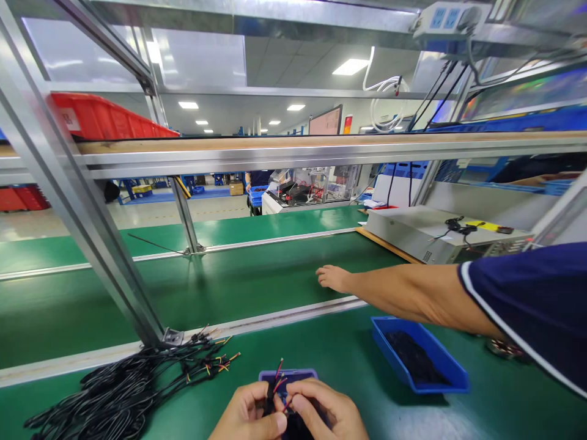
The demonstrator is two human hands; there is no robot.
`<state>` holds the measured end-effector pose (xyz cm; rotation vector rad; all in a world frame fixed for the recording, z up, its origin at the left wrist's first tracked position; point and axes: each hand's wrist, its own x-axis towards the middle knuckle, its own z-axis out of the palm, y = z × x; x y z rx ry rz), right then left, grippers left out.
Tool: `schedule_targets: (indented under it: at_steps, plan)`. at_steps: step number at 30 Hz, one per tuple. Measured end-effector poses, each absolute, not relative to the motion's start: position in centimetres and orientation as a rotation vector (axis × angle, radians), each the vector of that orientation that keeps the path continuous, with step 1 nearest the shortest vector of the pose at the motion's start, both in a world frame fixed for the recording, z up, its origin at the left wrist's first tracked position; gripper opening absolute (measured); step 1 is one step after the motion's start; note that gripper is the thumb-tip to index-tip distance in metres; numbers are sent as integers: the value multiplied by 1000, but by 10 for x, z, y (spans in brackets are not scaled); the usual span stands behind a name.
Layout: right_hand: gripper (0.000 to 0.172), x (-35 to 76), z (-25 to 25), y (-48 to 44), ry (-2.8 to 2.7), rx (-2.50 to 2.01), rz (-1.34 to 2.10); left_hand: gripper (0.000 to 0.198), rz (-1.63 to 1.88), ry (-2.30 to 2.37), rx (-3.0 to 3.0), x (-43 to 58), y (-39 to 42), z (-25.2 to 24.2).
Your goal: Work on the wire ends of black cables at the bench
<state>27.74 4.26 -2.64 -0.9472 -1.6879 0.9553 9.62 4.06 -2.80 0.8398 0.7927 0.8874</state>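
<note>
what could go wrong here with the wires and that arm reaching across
1. The left hand and right hand pinch one black cable with thin coloured leads; these could bend or slip.
2. The loose cable pile may tangle.
3. A co-worker's arm crosses above the blue bin and might knock it.

The bottom edge cuts off both wrists; the left hand (250, 415) and right hand (328, 412) hide most of a small black part (identity unclear) (275, 400).
</note>
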Motion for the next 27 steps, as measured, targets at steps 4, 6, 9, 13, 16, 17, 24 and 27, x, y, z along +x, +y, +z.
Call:
schedule_targets:
  at_steps: [4,6,9,13,16,17,24,27]
  plan:
    - [26,276,-19,42,-1794,-900,877,48,908,807,823,96,40,-33]
    - [28,279,-11,42,-1870,-843,831,49,939,825,837,95,40,-36]
    - [30,283,-8,43,-1947,-909,620,50,973,846,853,94,39,-36]
    - [25,270,-34,48,-2213,-996,-13,46,1016,893,831,92,40,-31]
    - [31,246,-65,50,-2279,-977,-290,47,1063,908,819,92,42,-31]
    - [34,239,-73,50,-2274,-981,-306,48,1062,909,817,92,42,-32]
    - [34,243,-63,51,-2295,-966,-236,48,1020,894,843,94,42,-39]
    - [21,261,-36,50,-2265,-960,12,50,1027,878,842,93,43,-43]
